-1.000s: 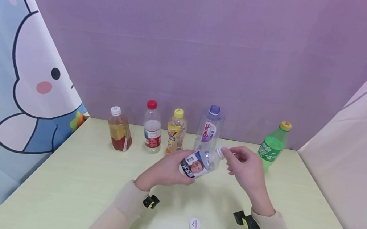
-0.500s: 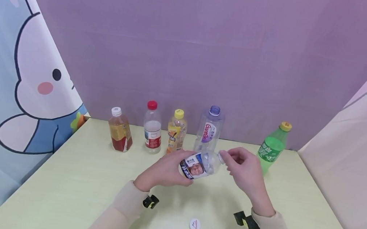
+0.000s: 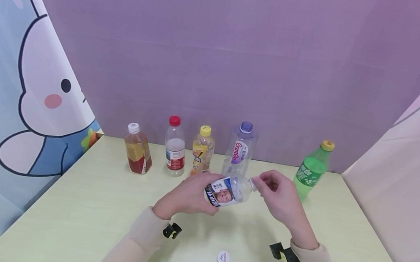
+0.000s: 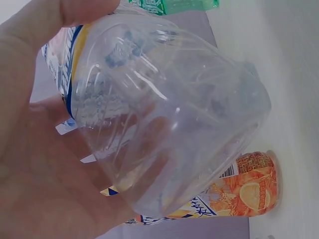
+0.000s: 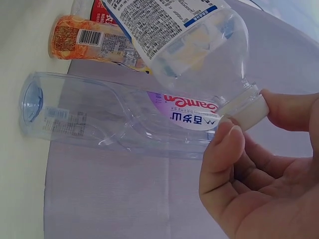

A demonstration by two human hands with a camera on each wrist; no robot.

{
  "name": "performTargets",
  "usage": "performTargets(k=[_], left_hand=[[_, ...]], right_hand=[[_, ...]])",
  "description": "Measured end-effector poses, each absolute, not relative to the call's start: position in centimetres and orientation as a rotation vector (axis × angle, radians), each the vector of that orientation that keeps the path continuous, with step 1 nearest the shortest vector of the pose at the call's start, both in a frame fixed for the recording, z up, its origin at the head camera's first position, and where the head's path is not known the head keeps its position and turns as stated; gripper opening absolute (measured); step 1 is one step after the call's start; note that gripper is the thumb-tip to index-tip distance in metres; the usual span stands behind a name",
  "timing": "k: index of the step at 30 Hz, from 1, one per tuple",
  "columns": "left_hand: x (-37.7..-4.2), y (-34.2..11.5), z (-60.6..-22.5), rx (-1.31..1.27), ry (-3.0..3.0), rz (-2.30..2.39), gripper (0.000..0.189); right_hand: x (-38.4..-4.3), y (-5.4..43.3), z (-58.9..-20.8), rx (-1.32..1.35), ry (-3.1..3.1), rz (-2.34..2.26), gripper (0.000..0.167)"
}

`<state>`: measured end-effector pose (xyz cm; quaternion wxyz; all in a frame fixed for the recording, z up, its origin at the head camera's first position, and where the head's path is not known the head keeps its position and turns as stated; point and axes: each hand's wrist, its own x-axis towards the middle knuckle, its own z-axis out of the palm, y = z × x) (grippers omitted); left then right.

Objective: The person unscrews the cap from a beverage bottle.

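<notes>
My left hand point(image 3: 189, 196) grips a clear plastic bottle point(image 3: 223, 192) around its labelled body, holding it tilted above the table with the neck toward the right. At the bottle's mouth, my right hand point(image 3: 283, 197) pinches a white cap point(image 5: 251, 113) between thumb and finger. In the right wrist view the cap sits on the neck; whether it is threaded on, I cannot tell. The left wrist view shows the bottle's clear base, with fingers wrapped around its side. Near the table's front lies a loose white cap point(image 3: 223, 258). Behind the held bottle stands a tall, uncapped bluish bottle point(image 3: 240, 150).
Along the back stand a white-capped tea-coloured bottle point(image 3: 137, 151), a red-capped bottle point(image 3: 174, 157) and a yellow-capped bottle point(image 3: 201, 151). To the right of my right hand is a green bottle point(image 3: 309, 173). A purple cloth point(image 3: 215, 65) hangs behind the table point(image 3: 86, 211).
My right fingers have closed in further over the white cap and shifted slightly downward. The held bottle has turned and tilted a little in my left hand. The standing bottles stay in place.
</notes>
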<state>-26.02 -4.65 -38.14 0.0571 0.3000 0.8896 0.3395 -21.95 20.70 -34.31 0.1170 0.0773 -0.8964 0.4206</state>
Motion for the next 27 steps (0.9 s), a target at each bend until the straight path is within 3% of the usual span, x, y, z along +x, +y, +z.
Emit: performTargets(k=[17,27], left_hand=[[-26.33,-4.81,-38.32,0.952,2.698,1.004,0.074],[-26.55,-4.86,-38.46,0.962,2.621,1.083,0.065]], right_hand=[[-22.09,20.60,-34.82,0.349,-2.602,1.167,0.010],[-22.11,20.98,-35.01,0.502,-2.522,1.204,0.025]])
